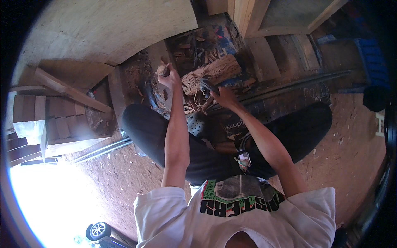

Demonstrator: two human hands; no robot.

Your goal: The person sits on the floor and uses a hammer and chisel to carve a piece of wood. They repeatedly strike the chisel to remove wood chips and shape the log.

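The left hand (pixel 171 79) is clenched around a pale, frayed lump (pixel 163 70), left of the rough wooden block (pixel 215 74). The right hand (pixel 224 97) grips a dark tool (pixel 210 87), its head against or just above the block's near side. The block lies slantwise on the littered ground beyond the legs, its right end farther off.

The likeliest trouble is a slip: the block seems to rest on loose chips (pixel 197 100) and neither hand pins it, so a blow or a push could roll it or send the tool glancing off. The shoe (pixel 196 125) sits just on the near side of the chips, so a stray stroke toward the body could reach it. Bare fingers could also pick up splinters from the block's torn surface.

The tool's head is hard to make out against the dark litter; whether it cuts, strikes or pinches, I cannot tell. The left fingers cover part of the lump, so its full shape is unclear. Glare washes out the floor (pixel 120 177) at near left.
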